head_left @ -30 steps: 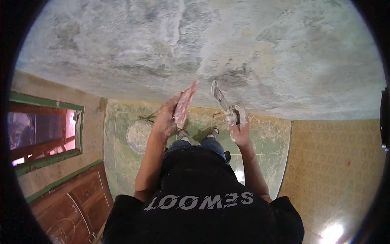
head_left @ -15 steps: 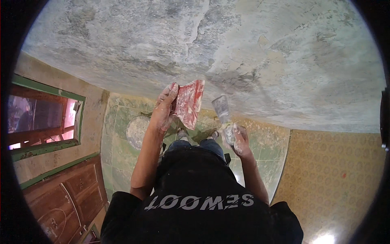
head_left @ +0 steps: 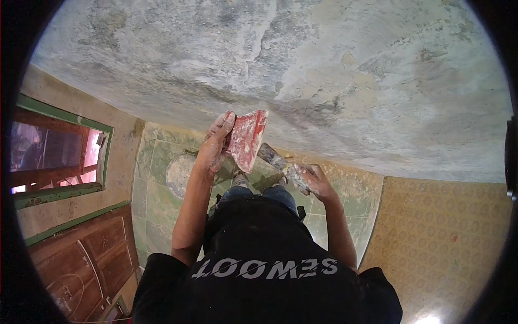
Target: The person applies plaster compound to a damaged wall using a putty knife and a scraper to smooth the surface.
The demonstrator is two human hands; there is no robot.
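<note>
My left hand (head_left: 215,141) grips the edge of a red plastering spreader (head_left: 248,139), its face smeared with whitish putty. In my right hand (head_left: 315,181) is the handle of a putty knife (head_left: 274,157), also coated in putty. The knife's blade points up and left, close to the spreader's lower right edge; whether they touch I cannot tell. Both hands are dusted with putty. In front of me rises a wall (head_left: 324,70) with patchy grey and white skim coat.
A round, putty-crusted container (head_left: 181,174) stands on the green tiled floor (head_left: 162,208) left of my feet. Farther left are a green-framed window (head_left: 108,156) and a brown wooden door (head_left: 102,243). A yellowish patterned wall (head_left: 442,232) is at the right.
My right hand has turned the putty knife leftward, and its blade has come down beside the spreader. The left hand and spreader have shifted slightly left.
</note>
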